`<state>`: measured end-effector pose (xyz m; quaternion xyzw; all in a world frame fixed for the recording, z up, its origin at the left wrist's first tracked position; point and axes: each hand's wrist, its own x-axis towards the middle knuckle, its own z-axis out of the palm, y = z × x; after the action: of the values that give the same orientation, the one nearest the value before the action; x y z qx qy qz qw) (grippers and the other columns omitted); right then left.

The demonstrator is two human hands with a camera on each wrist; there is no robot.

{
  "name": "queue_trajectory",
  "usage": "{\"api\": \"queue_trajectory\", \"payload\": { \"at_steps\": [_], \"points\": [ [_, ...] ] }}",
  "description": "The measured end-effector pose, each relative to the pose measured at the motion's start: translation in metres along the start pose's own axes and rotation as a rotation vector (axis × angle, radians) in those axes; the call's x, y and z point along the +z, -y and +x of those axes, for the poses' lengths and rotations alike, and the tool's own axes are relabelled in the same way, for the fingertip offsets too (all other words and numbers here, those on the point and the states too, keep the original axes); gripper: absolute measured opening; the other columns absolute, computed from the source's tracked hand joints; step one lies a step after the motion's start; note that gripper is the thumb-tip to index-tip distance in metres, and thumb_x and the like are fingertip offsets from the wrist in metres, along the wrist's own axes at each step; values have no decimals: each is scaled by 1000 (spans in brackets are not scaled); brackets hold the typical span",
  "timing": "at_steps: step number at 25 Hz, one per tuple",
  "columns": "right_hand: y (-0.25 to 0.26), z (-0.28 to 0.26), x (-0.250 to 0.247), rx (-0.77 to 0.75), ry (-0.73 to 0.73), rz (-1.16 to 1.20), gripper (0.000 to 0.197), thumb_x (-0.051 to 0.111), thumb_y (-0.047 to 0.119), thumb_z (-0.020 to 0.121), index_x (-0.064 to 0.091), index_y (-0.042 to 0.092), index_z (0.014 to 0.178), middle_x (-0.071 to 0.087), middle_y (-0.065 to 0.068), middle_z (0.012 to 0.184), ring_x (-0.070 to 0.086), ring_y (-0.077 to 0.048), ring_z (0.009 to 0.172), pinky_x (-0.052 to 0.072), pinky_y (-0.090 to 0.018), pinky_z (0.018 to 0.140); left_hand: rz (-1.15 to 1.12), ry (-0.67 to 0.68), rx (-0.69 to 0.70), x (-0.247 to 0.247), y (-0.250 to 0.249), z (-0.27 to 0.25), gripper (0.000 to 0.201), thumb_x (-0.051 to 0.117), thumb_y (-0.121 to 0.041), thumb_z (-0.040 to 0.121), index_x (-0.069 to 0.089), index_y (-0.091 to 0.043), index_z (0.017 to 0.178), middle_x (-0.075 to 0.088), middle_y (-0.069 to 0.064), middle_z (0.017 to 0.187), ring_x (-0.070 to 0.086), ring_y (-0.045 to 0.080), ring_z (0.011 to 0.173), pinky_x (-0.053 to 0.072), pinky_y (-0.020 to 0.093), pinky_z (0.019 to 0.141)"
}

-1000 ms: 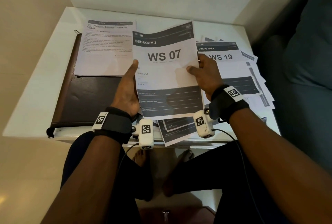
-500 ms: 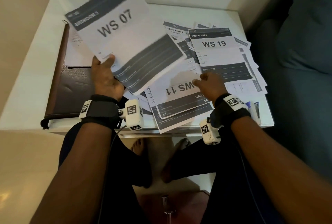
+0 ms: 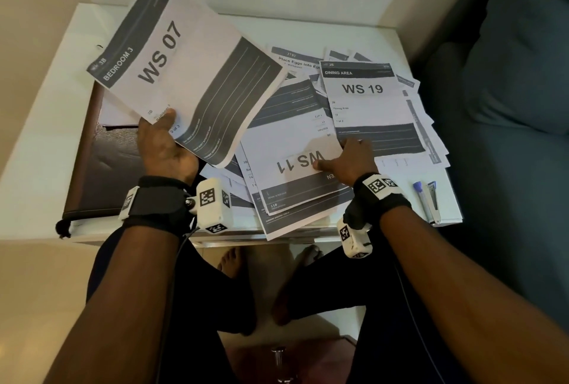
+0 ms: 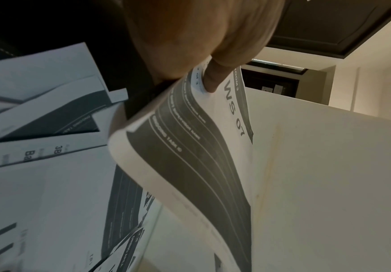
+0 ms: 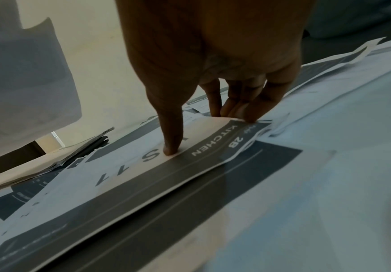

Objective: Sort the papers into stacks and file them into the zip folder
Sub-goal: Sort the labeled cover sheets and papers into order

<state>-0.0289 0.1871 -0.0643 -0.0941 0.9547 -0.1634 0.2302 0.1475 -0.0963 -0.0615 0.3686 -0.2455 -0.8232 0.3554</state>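
We are sitting at a white bench (image 3: 37,143) pushed against a pale wall, with a blue-grey sofa (image 3: 508,106) filling the right of the frame. A dark brown zip folder (image 3: 89,174) is lying at the left of the bench, partly under loose sheets. Our left hand (image 3: 163,149) is holding the WS 07 sheet (image 3: 184,75) up in the upper left of the frame, tilted, thumb on its face and fingers curled behind its lower edge; the left wrist view is showing the sheet bending over below the thumb. Our right hand (image 3: 348,161) is resting in the centre right on the WS 11 sheet (image 3: 292,165), which is lying upside down to us on top of the scattered papers (image 3: 308,217). In the right wrist view the thumb (image 5: 172,139) is pressing straight down on that sheet while the other fingers (image 5: 247,108) are touching its far corner, which is lifting slightly. The WS 19 sheet (image 3: 369,106) is lying just beyond, touching the fingertips. A stapler (image 3: 432,202) and a pen (image 3: 420,198) are lying side by side at the lower right edge of the bench.
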Motion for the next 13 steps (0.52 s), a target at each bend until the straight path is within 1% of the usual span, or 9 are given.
{"api": "queue_trajectory", "payload": {
  "at_steps": [2,3,4,5,6,7,9,11,13],
  "points": [
    [-5,9,1,-47,2,62,94,87,65,53,55,18,128,60,-9,132,60,-29,119,55,-52,96,-37,85,27,-6,4,1,54,63,-4,93,54,-10,146,56,20,146,57,42,132,51,58,103],
    [-5,10,-2,-66,-13,103,81,89,55,59,56,18,123,65,-6,125,65,-27,111,58,-50,92,-66,135,35,-9,6,1,58,64,-2,91,52,-9,148,53,23,149,53,45,135,46,62,108],
    [-2,4,-8,-79,-35,133,66,89,40,69,55,17,121,67,-6,121,67,-26,108,59,-49,90,-79,161,34,-10,6,1,60,64,-2,90,51,-8,148,51,25,150,52,47,136,43,64,110],
    [0,0,-12,-91,-53,158,55,85,27,78,54,16,121,68,-6,119,68,-26,105,59,-46,90,-67,182,40,-11,6,2,61,65,-2,90,50,-8,149,51,25,150,51,47,136,41,65,111],
    [1,-5,-18,-108,-63,183,46,81,20,83,54,15,121,68,-4,116,68,-24,102,60,-41,87,-52,183,35,-10,6,1,62,66,-2,89,50,-9,149,51,24,150,51,47,136,41,65,111],
    [0,-7,-22,-129,-71,211,40,78,17,87,55,15,119,67,-2,112,68,-20,98,60,-33,82,-50,174,29,-9,5,-1,63,67,-3,88,51,-10,149,52,24,149,52,46,136,41,65,111],
    [-3,-8,-30,-186,-86,229,29,74,18,91,57,16,115,66,2,105,66,-15,89,54,-21,69,-41,135,25,-9,5,-1,61,67,-3,89,52,-11,147,55,23,147,54,45,134,44,65,109],
    [-2,-7,-39,-226,-79,208,19,68,15,95,63,15,113,70,-2,106,66,-16,86,54,-21,69,-33,112,18,-4,6,-7,57,64,-2,91,53,-11,146,57,22,145,57,44,131,48,62,105],
    [-1,-3,-48,-260,-103,178,19,58,11,98,68,15,114,74,-6,106,69,-20,86,59,-30,74,-31,109,17,3,9,-14,52,59,1,94,54,-9,145,61,22,140,61,42,127,53,59,100]
  ]
}}
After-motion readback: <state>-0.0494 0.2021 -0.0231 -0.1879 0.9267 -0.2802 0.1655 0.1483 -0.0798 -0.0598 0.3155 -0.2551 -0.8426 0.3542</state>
